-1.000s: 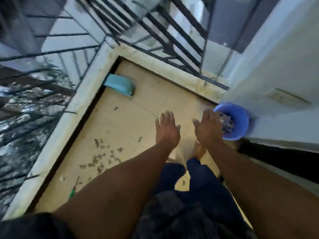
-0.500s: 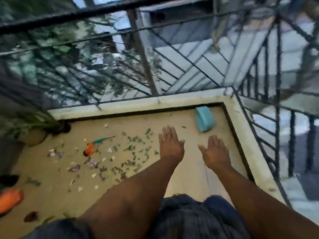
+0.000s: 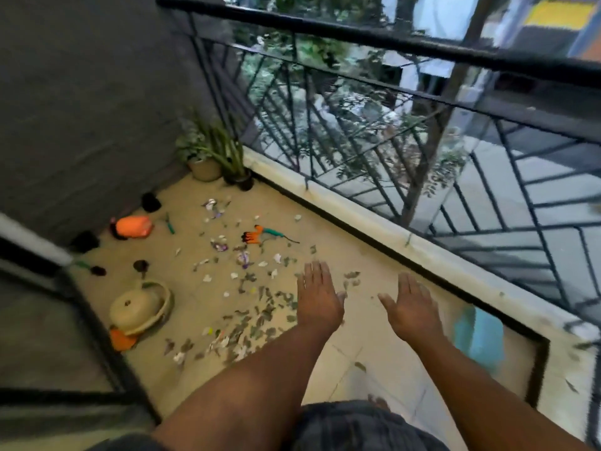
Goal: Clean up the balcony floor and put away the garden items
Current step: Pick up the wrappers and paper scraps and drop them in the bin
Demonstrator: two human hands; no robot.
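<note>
The view has swung left since a moment ago, bringing the litter and tools into sight. The left hand (image 3: 317, 296) and right hand (image 3: 411, 307) hover flat, fingers straight, holding nothing. Leaves and petals (image 3: 247, 304) scattered at ten o'clock look light and flimsy; the hand rake (image 3: 260, 235) at eleven looks stiff, best taken by its teal handle. The railing (image 3: 374, 131) bounds the right; open floor lies below the hands.

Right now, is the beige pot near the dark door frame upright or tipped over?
Tipped over. The beige pot shows its round base with a drainage hole, lying on the tan balcony floor against a beige ring-shaped rim.
</note>
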